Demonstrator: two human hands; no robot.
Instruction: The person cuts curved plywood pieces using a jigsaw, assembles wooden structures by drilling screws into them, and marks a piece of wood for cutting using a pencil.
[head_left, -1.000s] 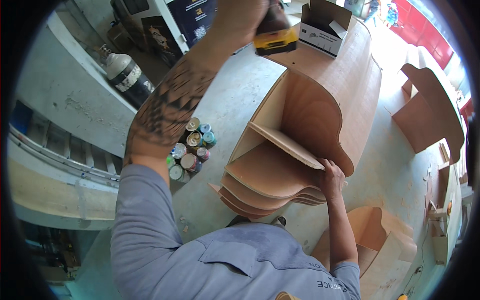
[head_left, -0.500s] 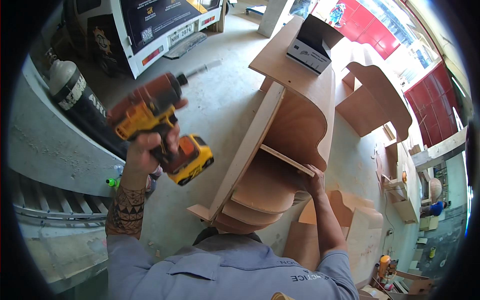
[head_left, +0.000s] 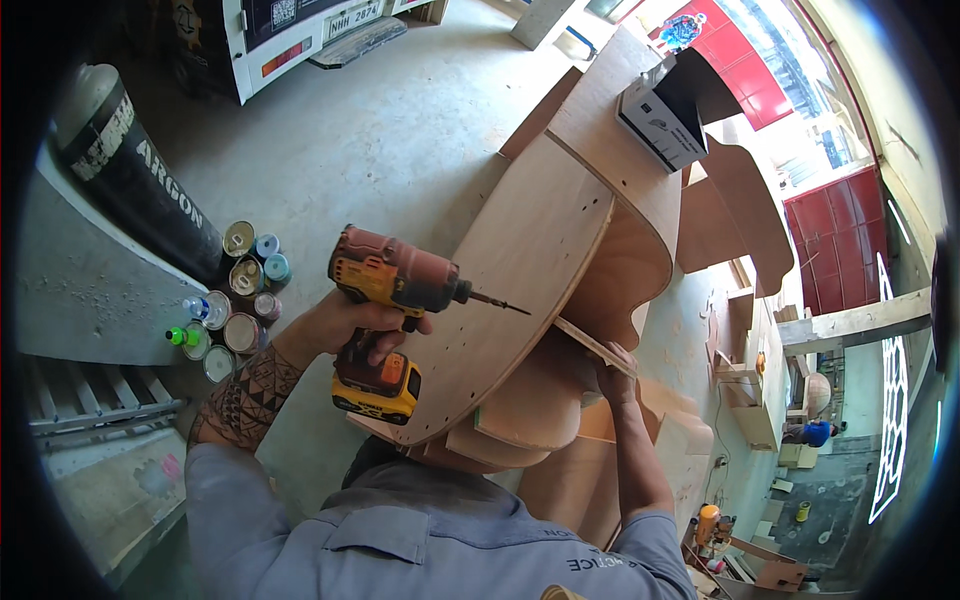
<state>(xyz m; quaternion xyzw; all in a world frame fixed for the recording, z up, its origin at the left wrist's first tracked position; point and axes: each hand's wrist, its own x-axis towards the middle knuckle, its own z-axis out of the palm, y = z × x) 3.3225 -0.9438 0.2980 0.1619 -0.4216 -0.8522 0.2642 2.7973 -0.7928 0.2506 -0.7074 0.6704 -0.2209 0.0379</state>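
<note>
My left hand is closed around the grip of a yellow and reddish-brown cordless drill with a battery below. Its long thin bit points right, over the curved plywood side panel of a cabinet; whether the tip touches wood I cannot tell. Small dark holes run along that panel's curved edge. My right hand grips the end of a narrow plywood shelf inside the cabinet, its fingers partly hidden. Rounded plywood boards sit below the shelf.
An open cardboard box stands on the cabinet's top. To the left are a dark gas cylinder, several paint cans and a ladder. More plywood pieces stand to the right. A parked vehicle is at the far left.
The drill has come down and right over the cabinet's side panel, its bit now angled slightly downward. My view has shifted, showing more of that panel and the cans. The right hand keeps hold of the shelf.
</note>
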